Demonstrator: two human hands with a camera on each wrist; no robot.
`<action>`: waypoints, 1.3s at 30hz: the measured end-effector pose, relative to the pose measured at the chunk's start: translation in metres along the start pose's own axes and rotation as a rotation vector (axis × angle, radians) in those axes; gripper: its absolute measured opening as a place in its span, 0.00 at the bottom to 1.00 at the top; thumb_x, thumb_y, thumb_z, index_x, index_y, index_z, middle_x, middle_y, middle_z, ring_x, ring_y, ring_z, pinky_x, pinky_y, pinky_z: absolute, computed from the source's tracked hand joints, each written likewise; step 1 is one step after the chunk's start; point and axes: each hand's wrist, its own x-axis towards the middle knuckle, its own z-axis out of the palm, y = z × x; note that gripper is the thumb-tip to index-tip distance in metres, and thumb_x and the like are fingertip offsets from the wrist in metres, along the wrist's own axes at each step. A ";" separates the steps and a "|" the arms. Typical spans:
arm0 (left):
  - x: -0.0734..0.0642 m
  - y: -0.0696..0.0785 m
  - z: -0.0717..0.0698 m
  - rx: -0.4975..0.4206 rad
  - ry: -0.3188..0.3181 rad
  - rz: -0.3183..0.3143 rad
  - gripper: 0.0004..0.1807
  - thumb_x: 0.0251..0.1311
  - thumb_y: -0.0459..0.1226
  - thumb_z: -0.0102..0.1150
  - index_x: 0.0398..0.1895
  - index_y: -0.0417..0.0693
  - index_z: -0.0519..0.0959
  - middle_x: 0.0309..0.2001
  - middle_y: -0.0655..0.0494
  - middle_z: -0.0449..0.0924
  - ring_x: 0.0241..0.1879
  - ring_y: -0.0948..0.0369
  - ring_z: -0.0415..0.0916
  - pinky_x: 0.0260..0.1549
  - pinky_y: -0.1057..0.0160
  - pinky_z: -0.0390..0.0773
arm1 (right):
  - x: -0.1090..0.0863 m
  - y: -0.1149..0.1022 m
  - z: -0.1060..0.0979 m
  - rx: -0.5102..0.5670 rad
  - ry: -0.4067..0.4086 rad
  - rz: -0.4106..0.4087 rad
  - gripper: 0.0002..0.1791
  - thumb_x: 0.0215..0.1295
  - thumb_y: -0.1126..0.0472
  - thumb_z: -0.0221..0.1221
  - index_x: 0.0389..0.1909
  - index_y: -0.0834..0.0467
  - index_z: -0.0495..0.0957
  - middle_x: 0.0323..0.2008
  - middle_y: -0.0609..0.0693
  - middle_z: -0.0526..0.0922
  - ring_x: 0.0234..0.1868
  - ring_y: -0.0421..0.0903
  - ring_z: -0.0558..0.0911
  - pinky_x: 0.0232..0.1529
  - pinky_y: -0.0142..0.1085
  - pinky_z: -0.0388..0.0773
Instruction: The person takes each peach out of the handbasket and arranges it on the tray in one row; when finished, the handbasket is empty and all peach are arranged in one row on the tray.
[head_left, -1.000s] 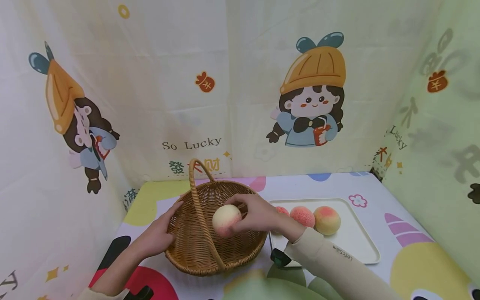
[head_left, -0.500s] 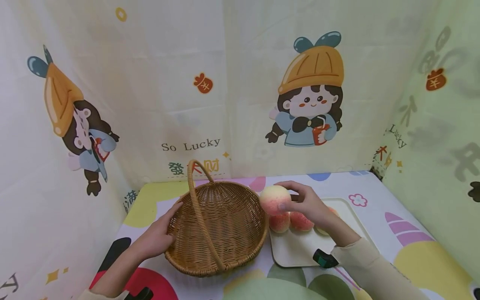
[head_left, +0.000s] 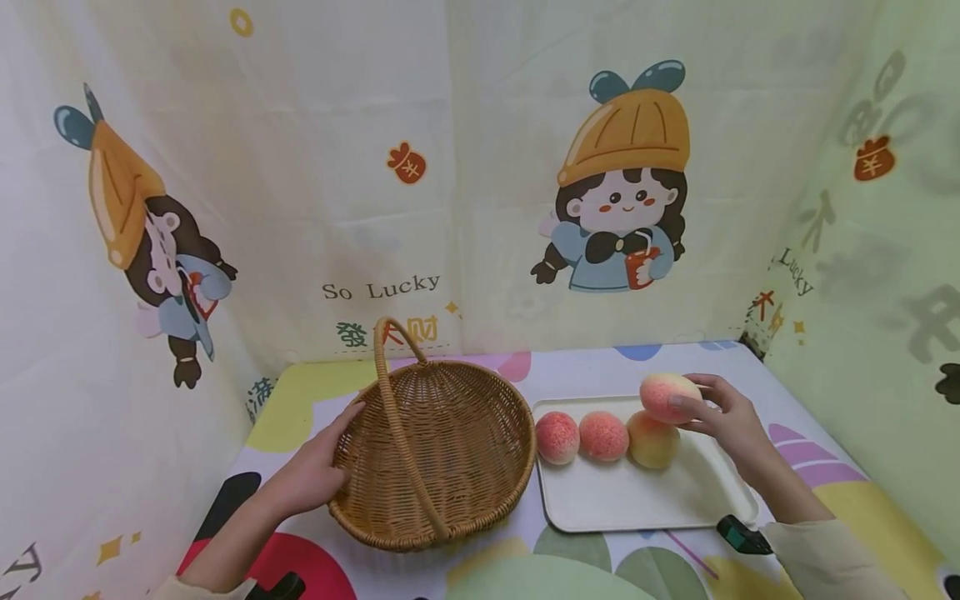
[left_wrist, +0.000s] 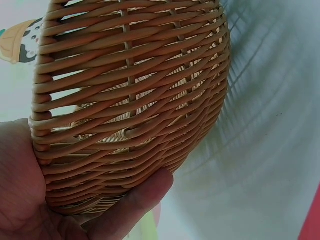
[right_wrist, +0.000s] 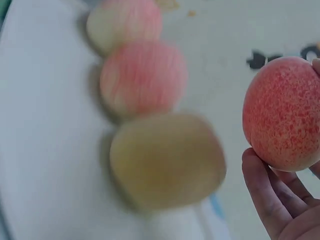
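My left hand point(head_left: 311, 471) holds the near-left side of a brown wicker basket point(head_left: 465, 450) with a tall arched handle. In the left wrist view, a finger point(left_wrist: 142, 205) lies along the basket's outer weave point(left_wrist: 130, 95). My right hand point(head_left: 723, 417) grips a pink-and-cream peach point(head_left: 667, 397) between thumb and fingers, raised over the back right of a white tray point(head_left: 622, 500). Its speckled pink side fills the right edge of the right wrist view. Lined up on the tray are two pink peaches point(head_left: 557, 438) and a yellowish peach point(head_left: 654, 442), partly covered by the held one.
The basket stands just left of the tray, nearly meeting its edge. A patterned cloth point(head_left: 577, 371) covers the table. Fabric walls with printed cartoon figures point(head_left: 618, 183) close in the back and sides. Dark wrist devices point(head_left: 742, 535) sit at both wrists.
My right hand has carried the peach out from over the basket, rightward across the tray to the row's right end. The left hand and basket have stayed in place.
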 end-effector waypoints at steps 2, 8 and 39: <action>0.000 0.000 0.000 0.003 0.000 0.004 0.52 0.47 0.18 0.52 0.81 0.43 0.49 0.76 0.30 0.51 0.67 0.33 0.61 0.43 0.46 0.81 | -0.002 0.009 -0.008 0.014 0.044 0.019 0.26 0.72 0.54 0.61 0.62 0.65 0.66 0.46 0.46 0.76 0.37 0.37 0.85 0.40 0.33 0.82; -0.001 0.002 0.000 0.003 0.000 -0.005 0.52 0.48 0.18 0.52 0.81 0.44 0.49 0.75 0.30 0.51 0.67 0.33 0.61 0.43 0.47 0.81 | -0.010 0.028 -0.020 -0.093 0.119 0.111 0.38 0.70 0.47 0.61 0.67 0.70 0.61 0.55 0.67 0.71 0.33 0.36 0.84 0.36 0.37 0.84; -0.002 0.002 0.000 0.010 0.007 -0.001 0.51 0.49 0.18 0.53 0.80 0.43 0.49 0.75 0.30 0.52 0.67 0.32 0.61 0.46 0.44 0.80 | -0.022 0.027 -0.045 -0.850 -0.112 0.267 0.45 0.65 0.22 0.45 0.38 0.66 0.76 0.28 0.54 0.78 0.27 0.50 0.74 0.23 0.41 0.65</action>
